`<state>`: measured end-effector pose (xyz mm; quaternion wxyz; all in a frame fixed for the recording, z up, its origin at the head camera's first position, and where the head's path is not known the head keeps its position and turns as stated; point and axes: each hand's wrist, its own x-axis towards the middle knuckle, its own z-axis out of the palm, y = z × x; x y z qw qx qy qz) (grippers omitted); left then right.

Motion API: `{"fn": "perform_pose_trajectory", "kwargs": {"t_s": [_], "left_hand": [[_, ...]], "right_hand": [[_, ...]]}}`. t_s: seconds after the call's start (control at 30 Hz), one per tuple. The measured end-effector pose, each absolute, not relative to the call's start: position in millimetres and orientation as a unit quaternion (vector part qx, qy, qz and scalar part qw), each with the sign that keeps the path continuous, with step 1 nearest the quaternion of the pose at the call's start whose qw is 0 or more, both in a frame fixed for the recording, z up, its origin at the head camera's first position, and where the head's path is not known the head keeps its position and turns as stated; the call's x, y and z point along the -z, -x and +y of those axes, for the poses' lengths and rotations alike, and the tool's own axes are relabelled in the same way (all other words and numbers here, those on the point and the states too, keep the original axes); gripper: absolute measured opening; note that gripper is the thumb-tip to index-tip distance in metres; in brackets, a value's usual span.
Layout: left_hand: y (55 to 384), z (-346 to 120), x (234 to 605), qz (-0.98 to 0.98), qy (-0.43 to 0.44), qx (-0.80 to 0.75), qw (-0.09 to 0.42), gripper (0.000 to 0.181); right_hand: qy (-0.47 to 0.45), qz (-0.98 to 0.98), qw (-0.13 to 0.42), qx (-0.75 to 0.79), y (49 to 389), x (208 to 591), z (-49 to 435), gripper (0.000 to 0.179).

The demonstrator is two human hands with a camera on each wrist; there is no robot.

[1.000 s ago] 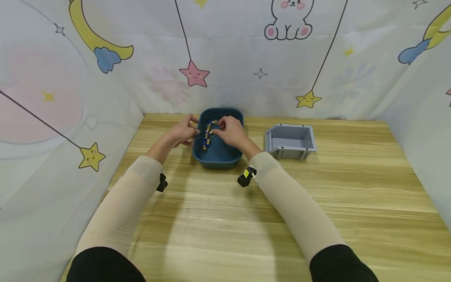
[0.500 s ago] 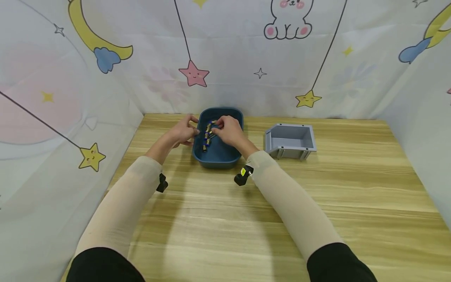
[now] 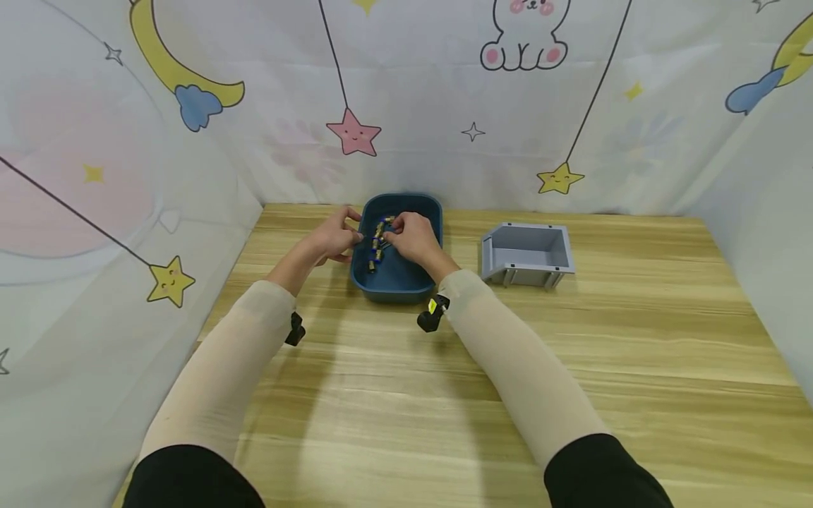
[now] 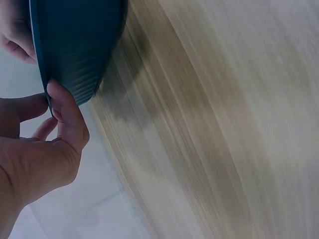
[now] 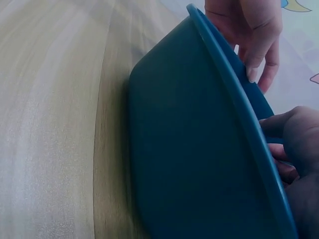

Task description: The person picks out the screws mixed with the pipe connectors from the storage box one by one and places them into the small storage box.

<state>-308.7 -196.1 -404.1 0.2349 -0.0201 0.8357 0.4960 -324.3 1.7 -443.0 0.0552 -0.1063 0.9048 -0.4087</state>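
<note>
A dark blue plastic basin (image 3: 400, 282) stands at the back of the table. My left hand (image 3: 333, 236) pinches its left rim; in the left wrist view the thumb and fingers (image 4: 65, 112) sit on either side of the edge. Inside lie several small brass-coloured and blue cylindrical pieces (image 3: 375, 248), in a rough line on the left half. My right hand (image 3: 416, 238) reaches in from the right with bent fingers, fingertips down among the pieces. In the right wrist view the basin's rim hides part of that hand (image 5: 301, 139); I cannot tell whether it holds a piece.
To the right of the basin stands a grey plastic storage bin (image 3: 528, 257) with a cut-down left side. A white printed cloth (image 3: 432, 162) hangs right behind the wooden table (image 3: 406, 395) and along both sides.
My right wrist and forearm have swung slightly left, while the right fingers stay in the basin. The left hand keeps its place on the rim. The head view has shifted a little.
</note>
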Motion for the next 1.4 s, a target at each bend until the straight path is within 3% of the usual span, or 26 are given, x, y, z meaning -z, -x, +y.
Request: {"fn": "perform_pose_trajectory", "kwargs": {"t_s": [1.4], "left_hand": [[309, -199, 407, 0.83, 0.013, -0.506, 0.235, 0.046]], "right_hand": [[0.119, 0.946, 0.05, 0.299, 332, 455, -6, 0.017]]}}
